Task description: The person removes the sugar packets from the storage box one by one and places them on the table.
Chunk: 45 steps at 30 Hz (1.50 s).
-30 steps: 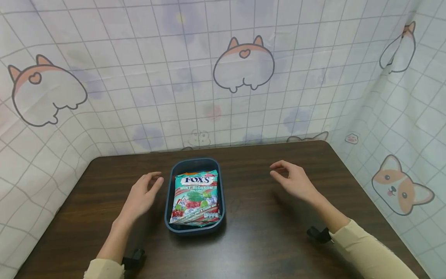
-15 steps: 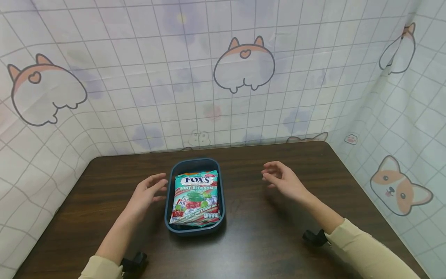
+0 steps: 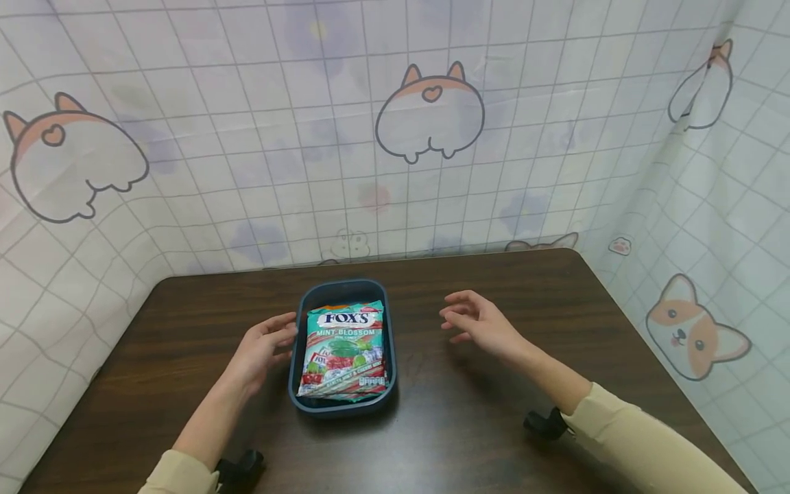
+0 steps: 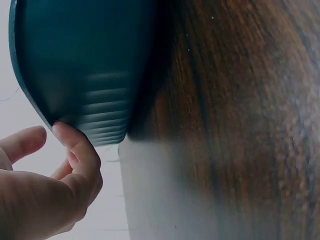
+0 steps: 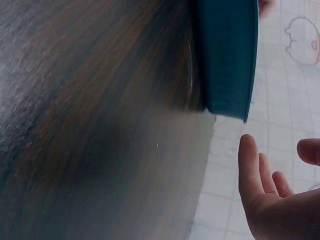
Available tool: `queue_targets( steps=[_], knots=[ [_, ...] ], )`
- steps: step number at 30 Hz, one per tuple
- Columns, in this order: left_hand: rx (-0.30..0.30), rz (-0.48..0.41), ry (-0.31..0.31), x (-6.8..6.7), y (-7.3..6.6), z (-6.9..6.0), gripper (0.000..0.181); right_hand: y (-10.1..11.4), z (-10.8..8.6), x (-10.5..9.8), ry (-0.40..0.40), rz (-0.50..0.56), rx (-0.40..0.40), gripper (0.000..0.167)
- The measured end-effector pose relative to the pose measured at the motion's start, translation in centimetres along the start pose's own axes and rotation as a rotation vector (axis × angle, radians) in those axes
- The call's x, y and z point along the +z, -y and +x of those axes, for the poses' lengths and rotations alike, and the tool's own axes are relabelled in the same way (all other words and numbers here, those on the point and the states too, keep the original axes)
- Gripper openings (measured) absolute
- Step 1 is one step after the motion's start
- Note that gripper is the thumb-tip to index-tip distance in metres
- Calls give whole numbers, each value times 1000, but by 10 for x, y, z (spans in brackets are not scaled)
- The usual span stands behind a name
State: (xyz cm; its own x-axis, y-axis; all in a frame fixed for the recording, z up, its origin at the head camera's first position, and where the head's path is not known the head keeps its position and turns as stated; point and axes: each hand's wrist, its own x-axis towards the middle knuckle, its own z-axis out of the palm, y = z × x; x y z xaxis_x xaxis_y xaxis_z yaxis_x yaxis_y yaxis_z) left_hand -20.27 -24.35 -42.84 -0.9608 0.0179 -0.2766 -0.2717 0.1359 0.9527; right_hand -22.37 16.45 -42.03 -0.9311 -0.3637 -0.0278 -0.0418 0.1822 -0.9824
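A dark blue rounded plastic basket (image 3: 343, 412) stands on the table left of centre in the head view. In it lies a teal Fox's Mint Blossom candy bag (image 3: 345, 350), face up, with the edge of another packet showing beneath. My left hand (image 3: 258, 353) is at the basket's left side, its fingers loosely bent; in the left wrist view a fingertip (image 4: 62, 129) meets or nearly meets the basket's wall. To the right, apart from the basket, my right hand (image 3: 478, 322) hovers over the table with relaxed fingers and nothing in them.
The brown wooden table (image 3: 432, 439) carries the basket. A white gridded cloth (image 3: 296, 171) with dog drawings hangs behind and along both sides. A dark wrist camera (image 3: 546, 424) sits below the right wrist, another dark one (image 3: 241, 470) below the left.
My right hand has moved left, closer to the basket. My left hand has shifted slightly right, up to the basket's side. The basket and candy bag stay in place.
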Motion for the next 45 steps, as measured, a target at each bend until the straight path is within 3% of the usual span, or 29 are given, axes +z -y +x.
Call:
queue_targets(
  steps=[14,24,34,45],
  knots=[
    [-30,-31,26,3,1,8,51,11,15,30,56,75,11,43],
    [-44,-52,31,3,2,10,51,23,12,49,115,178,60,46],
    [-34,-56,46,1,1,9,52,39,13,62,183,210,48,52],
    [-47,-58,41,1,2,10,52,46,14,81,236,275,136,56]
  ],
)
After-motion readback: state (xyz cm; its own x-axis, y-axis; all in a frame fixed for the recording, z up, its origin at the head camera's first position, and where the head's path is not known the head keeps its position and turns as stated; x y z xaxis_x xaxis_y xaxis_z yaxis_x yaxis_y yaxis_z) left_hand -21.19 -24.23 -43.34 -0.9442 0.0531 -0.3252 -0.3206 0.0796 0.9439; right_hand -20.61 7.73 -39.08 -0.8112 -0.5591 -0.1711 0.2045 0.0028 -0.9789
